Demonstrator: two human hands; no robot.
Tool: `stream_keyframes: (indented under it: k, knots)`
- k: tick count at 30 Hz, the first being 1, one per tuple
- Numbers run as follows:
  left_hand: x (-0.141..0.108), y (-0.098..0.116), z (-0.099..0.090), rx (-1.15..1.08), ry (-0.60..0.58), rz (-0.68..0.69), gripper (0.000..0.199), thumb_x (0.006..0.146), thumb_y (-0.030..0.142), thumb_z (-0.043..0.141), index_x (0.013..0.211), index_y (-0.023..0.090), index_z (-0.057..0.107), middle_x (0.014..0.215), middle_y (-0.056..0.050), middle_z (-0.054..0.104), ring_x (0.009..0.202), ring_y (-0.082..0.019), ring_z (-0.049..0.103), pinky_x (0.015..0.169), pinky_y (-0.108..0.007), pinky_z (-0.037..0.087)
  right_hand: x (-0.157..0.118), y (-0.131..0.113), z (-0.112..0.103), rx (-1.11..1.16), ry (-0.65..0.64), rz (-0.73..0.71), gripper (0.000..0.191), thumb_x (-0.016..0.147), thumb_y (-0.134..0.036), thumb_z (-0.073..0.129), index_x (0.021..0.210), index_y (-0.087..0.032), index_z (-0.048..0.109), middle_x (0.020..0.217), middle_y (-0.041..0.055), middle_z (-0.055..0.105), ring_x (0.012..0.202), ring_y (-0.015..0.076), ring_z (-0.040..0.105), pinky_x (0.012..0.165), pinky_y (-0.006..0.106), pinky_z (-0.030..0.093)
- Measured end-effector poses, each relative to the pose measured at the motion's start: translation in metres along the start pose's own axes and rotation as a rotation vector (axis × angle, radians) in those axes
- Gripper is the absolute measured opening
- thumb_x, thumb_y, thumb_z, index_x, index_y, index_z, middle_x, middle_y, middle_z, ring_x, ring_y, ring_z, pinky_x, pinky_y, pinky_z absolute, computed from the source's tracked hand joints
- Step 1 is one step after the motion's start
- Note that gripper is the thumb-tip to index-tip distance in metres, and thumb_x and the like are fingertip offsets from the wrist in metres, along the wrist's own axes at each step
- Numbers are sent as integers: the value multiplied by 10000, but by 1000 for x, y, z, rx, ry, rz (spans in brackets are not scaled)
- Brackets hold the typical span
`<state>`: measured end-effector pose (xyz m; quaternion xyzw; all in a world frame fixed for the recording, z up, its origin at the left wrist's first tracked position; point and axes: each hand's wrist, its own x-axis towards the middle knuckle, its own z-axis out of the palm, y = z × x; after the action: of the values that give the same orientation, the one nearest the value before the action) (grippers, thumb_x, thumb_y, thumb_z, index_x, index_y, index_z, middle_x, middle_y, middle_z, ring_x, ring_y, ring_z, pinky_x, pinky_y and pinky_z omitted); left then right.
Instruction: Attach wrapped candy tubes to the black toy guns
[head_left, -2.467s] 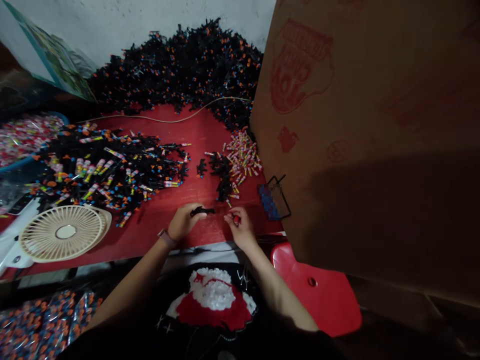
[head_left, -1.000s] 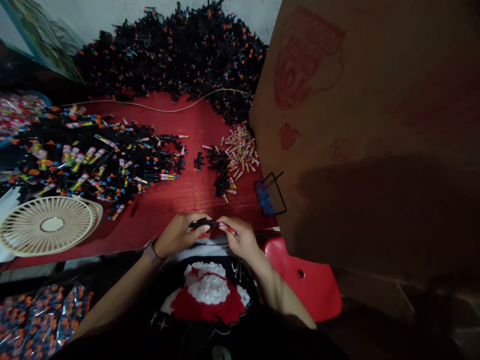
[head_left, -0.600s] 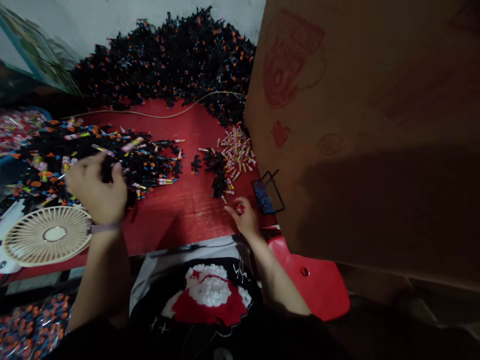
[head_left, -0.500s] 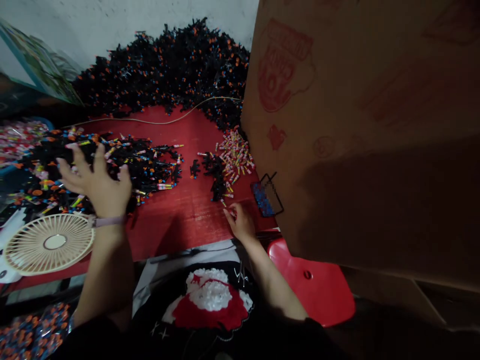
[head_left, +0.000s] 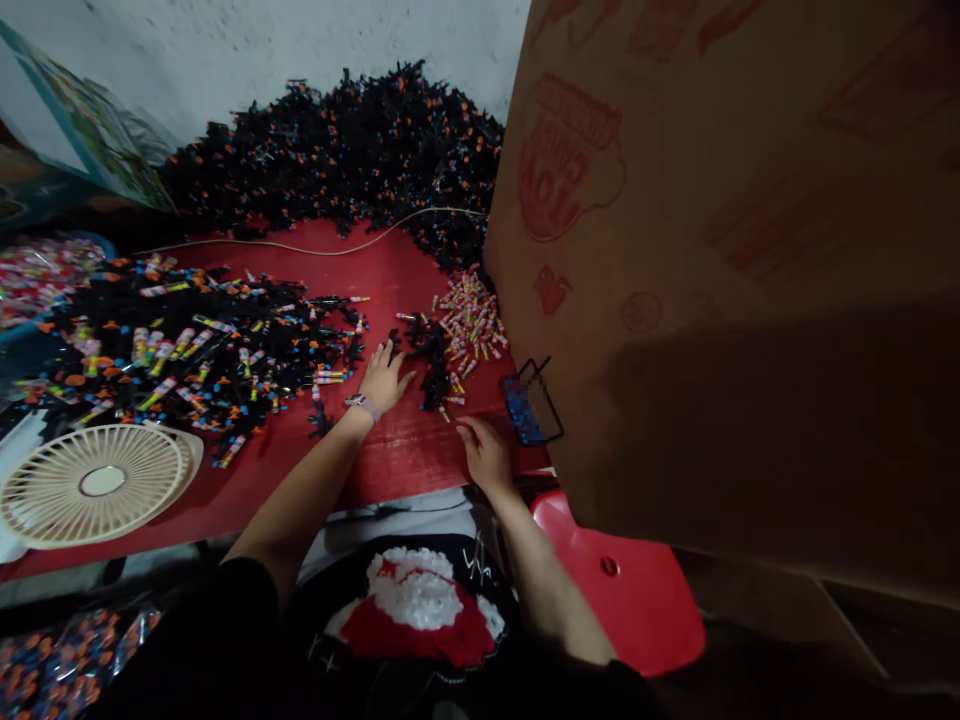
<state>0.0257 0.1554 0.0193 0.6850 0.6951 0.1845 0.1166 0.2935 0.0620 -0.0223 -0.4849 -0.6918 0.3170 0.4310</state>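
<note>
Head view: looking forward and down over a red tabletop (head_left: 394, 262), both forearms reaching out from a black shirt with a red-and-white print (head_left: 412, 600).
Left hand (head_left: 382, 382): open, palm down, fingers spread, a wide stance with nothing visibly held; a pale wristband (head_left: 361, 405) sits at the wrist. Its fingertips are just beside the small heap of black plastic parts.
Right hand (head_left: 486, 455): fingers loosely curled, a narrow shape, low near the table's front edge; whether anything small lies within them cannot be told.
Main thing: a small heap of black plastic parts (head_left: 429, 365) lies between and just ahead of the hands, touching neither as far as can be seen.
Just beyond: a pile of small striped tubes (head_left: 472, 335) sits against the heap's right side.
Left side: a wide spread of black parts mixed with coloured tubes (head_left: 210, 350) lies well left of the left hand, near a cream desk fan (head_left: 97, 480).
Far edge: a large black mound of parts (head_left: 330, 170) runs along the wall, with a thin pale cable (head_left: 337, 245) in front of it.
Right side: a tall cardboard sheet (head_left: 712, 250) stands beside a small black wire frame (head_left: 541, 400), with a red plastic seat (head_left: 615, 590) below.
</note>
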Motion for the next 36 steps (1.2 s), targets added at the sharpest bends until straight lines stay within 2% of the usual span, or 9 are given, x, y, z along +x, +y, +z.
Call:
stream_keyframes:
  k: [3,7,11,15,21,24,28,33,36]
  knots:
    - [-17,-10,1,-69,89,-30,290,1026,224,598,1276,149,723,1588,-242,594,1531,-378,525,1317,-552,394,0,0,2,13,-3,22,407,1130,-510,499,1240,-224,768,1244,146,822,1172,286,779,1032,418,613]
    - [-50,-19,-13,-112,154,-81,301,1037,154,475,1262,170,673,1303,-209,719,1262,-324,701,1141,-501,557,0,0,2,37,20,129,404,1092,-549,554,1254,-211,706,1184,157,815,1079,297,792,922,415,635]
    - [-94,-13,-27,-420,245,-144,351,1083,289,466,1392,177,590,1059,-94,703,919,-216,731,855,-350,630,-2,-14,-4,188,27,176,373,1055,-566,604,1147,-211,670,1066,133,797,958,267,783,855,383,631]
    - [-145,17,-39,-813,109,-103,389,1059,459,614,1320,184,700,969,-36,679,847,-170,677,829,-301,595,-6,-53,-6,329,-101,170,341,1087,-543,586,1147,-228,701,956,57,762,879,214,744,850,331,602]
    - [-180,63,-76,-564,92,100,301,1024,410,739,1253,216,734,993,-47,748,910,-201,716,860,-323,591,-8,-104,-9,445,-238,111,420,1123,-617,533,1114,-241,721,1047,67,768,983,221,729,899,335,579]
    - [-183,69,-96,-408,124,223,134,1073,322,670,1047,205,730,1005,-72,764,932,-208,731,853,-317,587,-10,-113,-20,470,-261,142,480,1122,-664,512,1097,-239,735,907,37,716,837,197,682,781,305,549]
    - [-186,69,-108,-187,256,372,87,1081,252,659,1118,209,724,997,-59,795,882,-207,728,821,-325,562,-14,-120,-36,534,-347,178,490,1110,-671,547,1191,-230,744,823,5,652,752,172,618,733,293,515]
    - [-186,76,-114,-80,305,555,372,1067,96,602,1414,208,673,883,-20,773,736,-184,668,775,-342,514,-19,-123,-42,606,-420,212,548,1086,-706,572,1288,-230,755,839,15,675,766,174,617,737,303,521]
    - [-186,78,-116,-77,300,608,382,1040,46,582,1337,249,711,961,-26,804,791,-188,696,792,-364,511,-22,-122,-43,569,-374,237,550,1083,-717,563,1229,-241,798,868,34,698,782,181,626,717,302,516]
